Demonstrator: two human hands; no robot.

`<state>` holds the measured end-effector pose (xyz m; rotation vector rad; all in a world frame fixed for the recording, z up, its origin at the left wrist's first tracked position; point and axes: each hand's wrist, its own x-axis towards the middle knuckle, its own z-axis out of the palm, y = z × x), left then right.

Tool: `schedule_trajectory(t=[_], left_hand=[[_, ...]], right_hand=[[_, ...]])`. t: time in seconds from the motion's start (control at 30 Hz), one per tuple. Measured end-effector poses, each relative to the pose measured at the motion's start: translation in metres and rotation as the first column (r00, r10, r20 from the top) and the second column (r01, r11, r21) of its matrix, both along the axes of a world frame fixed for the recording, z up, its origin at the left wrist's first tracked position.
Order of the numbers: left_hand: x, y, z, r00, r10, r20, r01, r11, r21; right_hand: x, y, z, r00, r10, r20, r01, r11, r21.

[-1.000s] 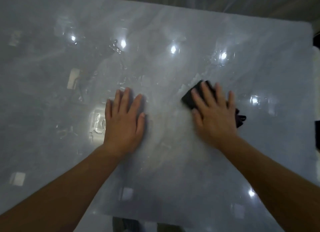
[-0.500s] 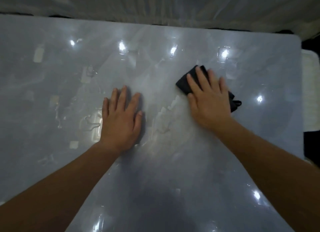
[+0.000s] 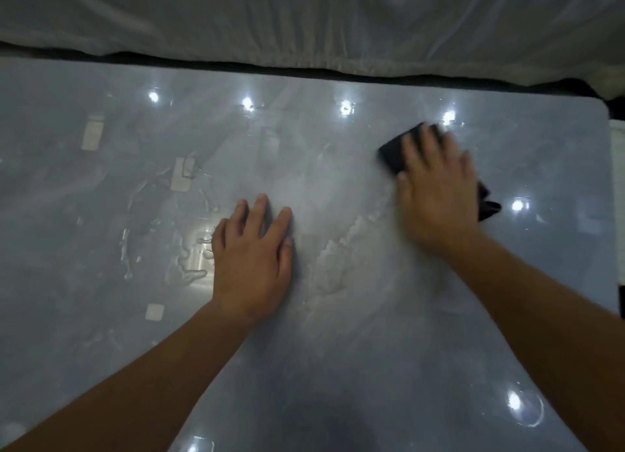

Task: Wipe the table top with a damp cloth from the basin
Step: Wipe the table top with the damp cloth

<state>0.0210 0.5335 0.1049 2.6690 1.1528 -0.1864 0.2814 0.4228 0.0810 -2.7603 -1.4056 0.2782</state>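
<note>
**Two bare hands on a wet, glossy bench, the right one pressing a dark cloth**

Seen from above, two bare forearms reach in from the bottom corners across a pale grey-blue, marble-patterned bench (image 3: pixel 372 367). Its surface is shiny and dotted with small bright reflections of lights.

Nearest, and left of centre, the left hand (image 3: pixel 252 262) lies palm down on the bench. Its fingers (image 3: pixel 260 211) are straight, close together and released, holding nothing. Just left of this hand, beads and thin trails of water (image 3: pixel 189 248) sit on the surface. Just right of it, a whitish wet smear (image 3: pixel 333 259) runs diagonally up toward the other hand.

Farther away and to the right, the right hand (image 3: pixel 436 194) is also flat, and looks slightly blurred. Its straight fingers (image 3: pixel 427 144) press down on a dark, folded cloth (image 3: pixel 394 155) rather than curling round it. The cloth lies on the bench near the far right corner. One corner of it shows beyond the fingertips on the left, and a crumpled end pokes out from under the hand's right side.

Beyond the hands, the far edge of the bench meets a narrow dark gap. Past that, pale, wrinkled fabric (image 3: pixel 304 22) fills the top of the view.
</note>
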Motion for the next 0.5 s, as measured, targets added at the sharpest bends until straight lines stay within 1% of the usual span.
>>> schedule_trajectory(t=[0.03,0.07,0.13,0.2,0.27,0.3,0.33,0.37,0.4,0.43,0.5], left_hand=[[-0.001,0.001,0.0,1.0,-0.003,0.011,0.003,1.0,0.001],[-0.002,0.002,-0.001,1.0,-0.008,0.022,0.008,1.0,0.0],[-0.005,0.006,-0.002,0.999,-0.02,0.05,0.02,1.0,-0.005],[-0.013,0.013,-0.002,0.995,-0.028,0.098,0.031,0.999,-0.033],[-0.023,0.024,-0.003,0.987,-0.063,0.149,0.074,0.995,-0.069],[-0.03,0.031,-0.003,0.983,-0.082,0.164,0.096,0.992,-0.081],[-0.037,0.039,-0.004,0.981,-0.093,0.168,0.109,0.99,-0.087],[-0.046,0.049,-0.004,0.983,-0.092,0.159,0.106,0.991,-0.081],[-0.055,0.06,-0.004,0.987,-0.076,0.139,0.086,0.994,-0.063],[-0.066,0.071,-0.005,0.993,-0.051,0.111,0.056,0.997,-0.044],[-0.087,0.093,-0.005,0.998,-0.004,0.063,0.006,1.0,-0.026]], right_hand=[[0.012,0.009,0.001,0.994,-0.111,-0.012,0.111,0.994,0.016],[0.018,0.021,0.001,0.983,-0.182,-0.014,0.183,0.983,0.032],[0.014,0.05,0.002,0.975,-0.22,-0.029,0.221,0.974,0.049],[-0.008,0.091,0.004,0.992,-0.121,-0.027,0.123,0.991,0.056],[-0.039,0.124,0.007,0.994,0.106,-0.024,-0.105,0.994,0.035],[-0.053,0.132,0.007,0.974,0.225,-0.025,-0.225,0.974,0.018],[-0.061,0.133,0.006,0.95,0.311,-0.029,-0.311,0.95,0.005],[-0.061,0.129,0.005,0.936,0.35,-0.038,-0.35,0.937,-0.003],[-0.055,0.125,0.005,0.939,0.34,-0.042,-0.34,0.94,-0.002],[-0.048,0.122,0.004,0.96,0.28,-0.031,-0.28,0.96,0.007],[-0.036,0.126,0.003,0.999,0.044,-0.002,-0.044,0.999,0.021]])
